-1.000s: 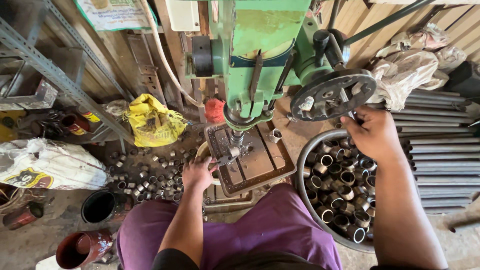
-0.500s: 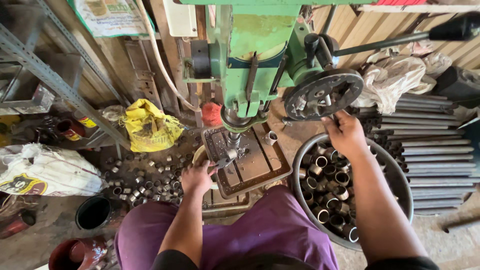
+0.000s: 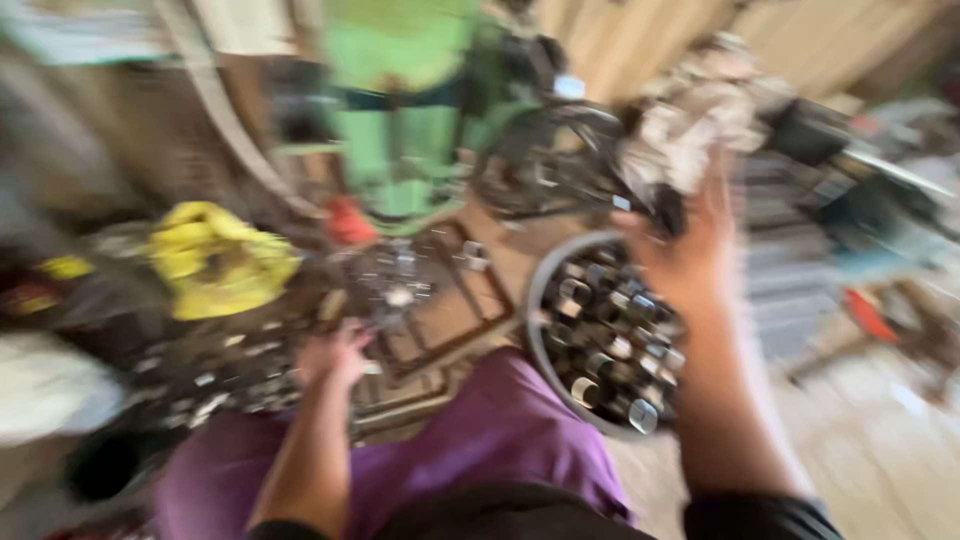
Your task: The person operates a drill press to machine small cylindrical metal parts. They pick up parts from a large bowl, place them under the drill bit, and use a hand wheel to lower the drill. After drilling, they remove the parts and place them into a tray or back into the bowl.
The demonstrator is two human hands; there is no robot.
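The view is heavily motion-blurred. My left hand (image 3: pixel 335 358) rests at the near edge of the metal work table (image 3: pixel 455 310) under the green drill press (image 3: pixel 400 120), close to the clamped part (image 3: pixel 395 285). My right hand (image 3: pixel 685 250) is lifted over the round metal bin (image 3: pixel 535 300) filled with several short steel tube pieces (image 3: pixel 610 340). It sits to the right of the dark handwheel (image 3: pixel 545 170), and a dark knob shows by its fingers. The blur hides whether either hand grips anything.
A yellow bag (image 3: pixel 215 255) lies left of the press, with small metal pieces scattered on the floor (image 3: pixel 215 375) below it. Stacked steel bars (image 3: pixel 790 270) and crumpled cloth (image 3: pixel 700 120) are at the right. My purple-clad legs (image 3: pixel 500 430) fill the lower middle.
The camera swung right and down, blurring everything. My right hand came off the handwheel rim and now sits right of it, above the bin. My left hand stays by the work table.
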